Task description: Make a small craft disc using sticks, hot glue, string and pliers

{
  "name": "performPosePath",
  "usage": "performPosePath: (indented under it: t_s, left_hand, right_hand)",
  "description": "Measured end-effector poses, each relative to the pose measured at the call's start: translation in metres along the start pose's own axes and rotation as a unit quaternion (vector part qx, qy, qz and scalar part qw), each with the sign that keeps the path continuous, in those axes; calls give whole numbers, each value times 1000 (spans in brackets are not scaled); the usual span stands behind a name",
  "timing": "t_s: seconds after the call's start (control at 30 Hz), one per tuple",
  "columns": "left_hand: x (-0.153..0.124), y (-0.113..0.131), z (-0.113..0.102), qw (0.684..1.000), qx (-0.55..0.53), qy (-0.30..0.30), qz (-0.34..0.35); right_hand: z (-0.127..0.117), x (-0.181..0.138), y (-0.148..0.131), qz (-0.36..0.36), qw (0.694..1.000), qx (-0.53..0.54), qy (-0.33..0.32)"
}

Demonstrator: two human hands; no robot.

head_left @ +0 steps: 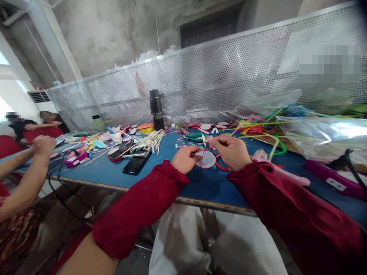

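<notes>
My left hand [185, 159] is closed on the near-left edge of a round, red-rimmed disc [205, 159] with a pale, shiny face, possibly a small mirror. The disc is held tilted just above the blue table. My right hand [231, 151] is pinched at the disc's upper right; whatever lies between its fingertips is too small to make out. Under that hand, a red ring [222, 163] shows in part. A pale pink glue gun [289, 173] lies right of my right wrist. Pliers with green handles [196, 136] rest behind the disc.
A black phone [137, 163] and a bundle of thin sticks [149, 140] lie to the left. Behind them stands a black bottle [156, 110] before a perforated metal screen [200, 84]. Purple power strips [334, 177], plastic bags and coloured strips crowd the right. A co-worker's arms [43, 152] are at far left.
</notes>
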State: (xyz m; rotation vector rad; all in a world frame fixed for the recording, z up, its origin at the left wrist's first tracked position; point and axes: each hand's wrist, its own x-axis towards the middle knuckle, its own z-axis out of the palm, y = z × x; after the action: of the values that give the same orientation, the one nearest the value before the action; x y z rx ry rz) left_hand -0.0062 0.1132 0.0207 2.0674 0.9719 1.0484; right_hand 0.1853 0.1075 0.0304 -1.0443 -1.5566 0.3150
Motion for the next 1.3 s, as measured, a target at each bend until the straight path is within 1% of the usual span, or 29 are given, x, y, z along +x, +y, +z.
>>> performPosePath:
  t_s: [0.3, 0.53, 0.7, 1.0, 1.3]
  left_hand:
    - [0, 2, 1, 1000, -10, -4, -16]
    - [0, 1, 2, 1000, -23, -8, -12]
    - [0, -1, 2, 1000, -19, -6, -17]
    - [1, 2, 2, 997, -64, -8, -41]
    - [1, 3, 3, 995, -86, 2, -40]
  right_hand:
    - [-1, 0, 0, 26, 1000, -2, -13]
    - [-1, 0, -1, 36, 999, 8, -11]
    - [0, 0, -2, 39, 999, 12, -7]
    - [0, 0, -2, 43, 999, 17, 1]
    - [1, 0, -2, 40, 999, 20, 3]
